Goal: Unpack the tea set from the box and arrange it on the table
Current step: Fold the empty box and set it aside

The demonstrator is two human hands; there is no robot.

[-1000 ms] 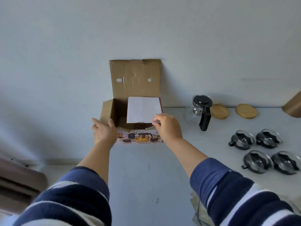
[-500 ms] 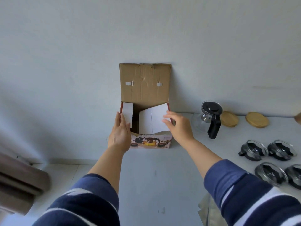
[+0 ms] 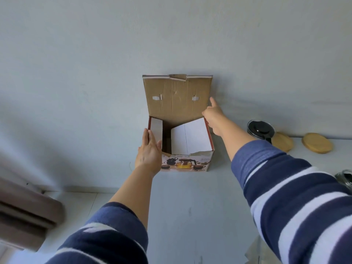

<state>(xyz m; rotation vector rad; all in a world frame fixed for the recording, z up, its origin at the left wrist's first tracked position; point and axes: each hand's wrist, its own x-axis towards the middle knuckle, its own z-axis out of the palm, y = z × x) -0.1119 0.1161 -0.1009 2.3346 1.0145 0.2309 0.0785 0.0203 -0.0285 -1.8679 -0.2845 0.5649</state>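
The left hand [image 3: 149,152] lay flat with fingers straight against the left wall of the box [image 3: 185,162], gripping nothing, while the right hand [image 3: 214,116] reached with fingers extended to the right edge of the raised lid [image 3: 178,98], unclenched. The cardboard box stood on the white table [image 3: 190,206] against the wall, its printed front showing a teapot and 2 white inner flaps folded inward. Half a second earlier the right hand had held the right flap lower down; the glass teapot [image 3: 260,128] was partly hidden behind the right arm, beside 2 wooden coasters [image 3: 317,142].

Box [image 3: 185,162] against wall [image 3: 171,35]; teapot [image 3: 261,129] and lids [image 3: 317,142] right
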